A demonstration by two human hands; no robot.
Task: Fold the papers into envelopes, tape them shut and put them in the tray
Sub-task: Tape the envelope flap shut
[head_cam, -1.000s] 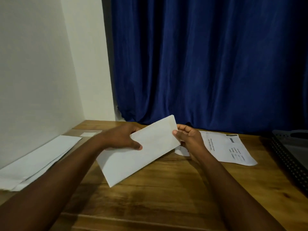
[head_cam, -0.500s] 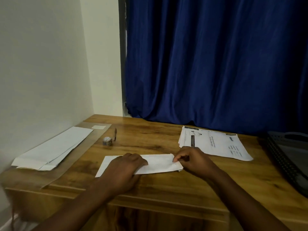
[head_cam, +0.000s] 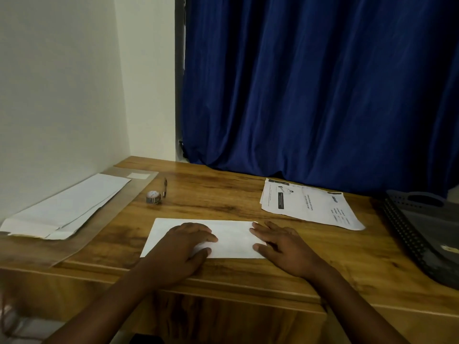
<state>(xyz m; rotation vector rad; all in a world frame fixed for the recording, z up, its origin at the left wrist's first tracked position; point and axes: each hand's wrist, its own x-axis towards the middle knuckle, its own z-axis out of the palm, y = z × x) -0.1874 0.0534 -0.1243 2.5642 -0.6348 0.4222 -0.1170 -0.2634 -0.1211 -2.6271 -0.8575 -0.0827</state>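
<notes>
A folded white paper [head_cam: 233, 238] lies flat on the wooden table [head_cam: 223, 194] near its front edge. My left hand [head_cam: 183, 247] presses flat on the paper's left half with fingers stretched out. My right hand [head_cam: 280, 247] rests with straight fingers on the paper's right end. A small roll of tape [head_cam: 154, 197] stands behind the paper, to the left. A dark perforated tray [head_cam: 422, 219] sits at the table's right edge. Printed sheets [head_cam: 308, 202] lie at the back right.
A pen [head_cam: 165, 187] lies just behind the tape roll. White folded papers [head_cam: 64, 207] are stacked on a lower ledge by the left wall. A blue curtain [head_cam: 310, 83] hangs behind the table.
The paper came down from mid-air onto the table. Both hands let go of their grip and now lie flat on it. The view has pulled back from the table.
</notes>
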